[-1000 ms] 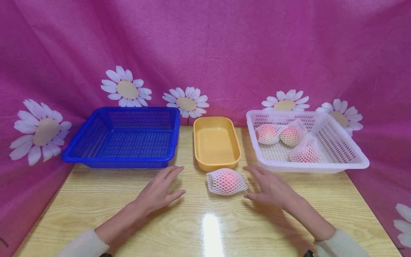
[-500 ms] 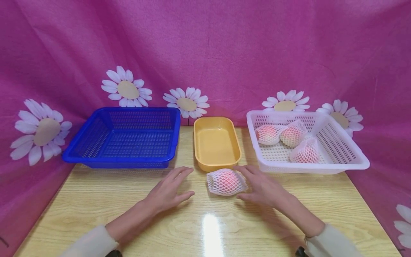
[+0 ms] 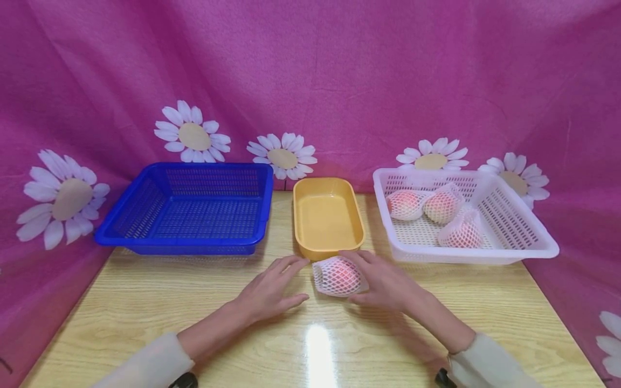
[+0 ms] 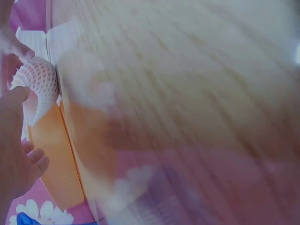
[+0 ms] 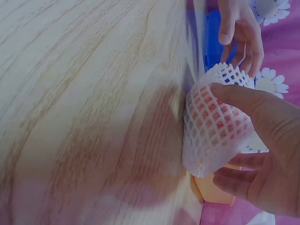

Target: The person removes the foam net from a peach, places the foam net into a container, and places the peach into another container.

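Observation:
A reddish fruit in a white foam net sleeve point(image 3: 339, 277) lies on the table in front of the yellow tray point(image 3: 328, 248). My right hand point(image 3: 383, 283) reaches around its right end, thumb on the near side and fingers on the far side. In the right wrist view the thumb point(image 5: 239, 96) lies over the net, and the fingers point(image 5: 239, 180) extend past the fruit's lower end without a visible firm grip. My left hand point(image 3: 271, 288) is just left of the sleeve's open end, thumb and fingers spread, a small gap away from it.
A blue perforated basket point(image 3: 179, 242) stands at the back left. The white basket point(image 3: 485, 253) at the back right contains three more net-wrapped fruits, one being a pink fruit point(image 3: 461, 230). A pink flowered cloth point(image 3: 310, 81) hangs behind the table point(image 3: 262, 345).
Both hands have moved inward toward the net-wrapped fruit. The right hand now surrounds its right end, and the left hand has come close to its left end. The fruit stays in place.

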